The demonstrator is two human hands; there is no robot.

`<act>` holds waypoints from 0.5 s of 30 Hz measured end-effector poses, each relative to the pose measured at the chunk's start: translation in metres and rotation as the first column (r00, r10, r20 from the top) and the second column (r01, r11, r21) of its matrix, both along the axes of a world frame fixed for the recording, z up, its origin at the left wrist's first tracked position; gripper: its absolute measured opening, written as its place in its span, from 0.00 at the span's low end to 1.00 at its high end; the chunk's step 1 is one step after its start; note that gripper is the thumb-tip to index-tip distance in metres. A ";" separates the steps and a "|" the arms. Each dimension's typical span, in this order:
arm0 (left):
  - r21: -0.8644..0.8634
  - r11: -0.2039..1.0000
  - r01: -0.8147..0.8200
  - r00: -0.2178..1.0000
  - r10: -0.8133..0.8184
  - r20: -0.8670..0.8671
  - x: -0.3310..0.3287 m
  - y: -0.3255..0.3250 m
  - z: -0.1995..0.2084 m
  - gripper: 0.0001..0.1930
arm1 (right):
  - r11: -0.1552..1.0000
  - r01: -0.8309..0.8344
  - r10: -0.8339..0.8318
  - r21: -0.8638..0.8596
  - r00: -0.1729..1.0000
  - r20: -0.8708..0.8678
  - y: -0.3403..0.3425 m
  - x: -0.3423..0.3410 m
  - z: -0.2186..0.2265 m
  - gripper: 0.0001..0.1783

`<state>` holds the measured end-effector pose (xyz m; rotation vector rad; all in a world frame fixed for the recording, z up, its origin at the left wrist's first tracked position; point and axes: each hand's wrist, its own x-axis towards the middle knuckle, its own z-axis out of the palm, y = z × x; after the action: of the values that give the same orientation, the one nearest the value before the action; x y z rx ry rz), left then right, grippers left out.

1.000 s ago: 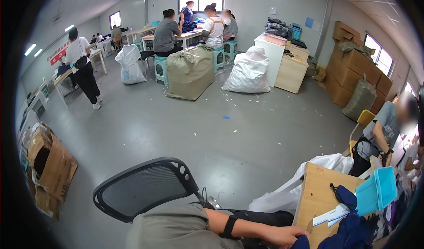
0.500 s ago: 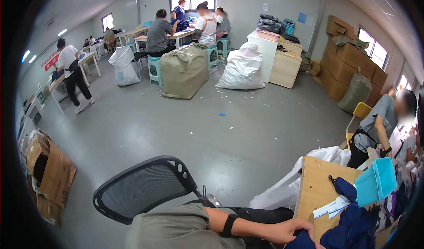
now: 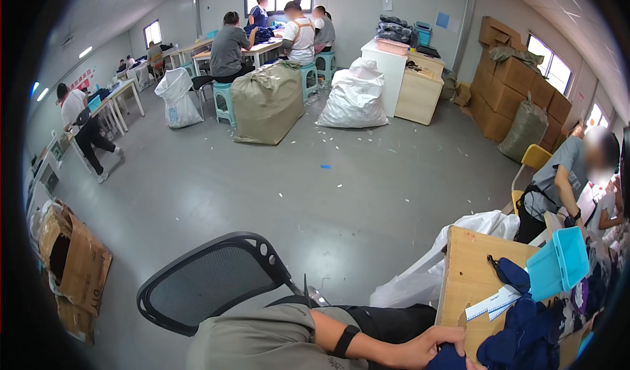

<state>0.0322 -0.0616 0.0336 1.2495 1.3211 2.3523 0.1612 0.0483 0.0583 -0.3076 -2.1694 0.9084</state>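
Observation:
My left hand (image 3: 423, 350), below a forearm with a black band, is closed on a piece of navy cloth (image 3: 449, 357) at the lower edge, by the wooden table. Its fingers curl over the cloth from above. A sliver of my right hand (image 3: 472, 365) shows against the same cloth; the rest lies outside the picture. Just right of them is a heap of navy fabric (image 3: 522, 337). White rulers (image 3: 492, 303) and a small navy pouch-like piece (image 3: 510, 275) rest on the wooden tabletop (image 3: 469, 258), beside a light-blue plastic basket (image 3: 558, 265).
A black mesh chair back (image 3: 210, 285) stands at my side. White plastic sheeting (image 3: 413, 285) hangs by the table. A co-worker (image 3: 558, 180) bends over the table at right. Torn cartons (image 3: 82, 258) stand at left; large sacks (image 3: 269, 104) and people at tables are farther back.
The view has shifted slightly. At far left, the walking person has moved nearer the tables and leans forward. My left hand keeps its grip on the navy cloth.

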 end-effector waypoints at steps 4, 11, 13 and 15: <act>0.019 0.999 0.031 0.997 -0.032 0.077 0.001 -0.003 0.009 0.05 | 0.999 0.009 -0.008 -0.046 1.000 0.022 0.000 -0.001 0.000 0.20; 0.037 0.995 -0.092 0.995 0.093 -0.032 -0.003 -0.005 0.007 0.06 | 0.993 -0.114 0.113 0.034 0.993 0.018 -0.004 -0.003 0.005 0.19; 0.038 0.999 -0.026 1.000 0.026 0.004 -0.005 -0.008 0.000 0.06 | 0.985 -0.156 0.158 0.067 0.987 -0.019 -0.012 -0.007 0.008 0.19; 0.046 0.997 0.061 0.997 -0.063 0.036 -0.006 -0.010 -0.004 0.06 | 0.991 -0.083 0.087 0.109 0.996 -0.026 -0.028 -0.012 0.010 0.18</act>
<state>0.0258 -0.0713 0.0296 1.2344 1.2070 2.3635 0.1490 0.0203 0.0686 -0.1481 -2.2074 0.8334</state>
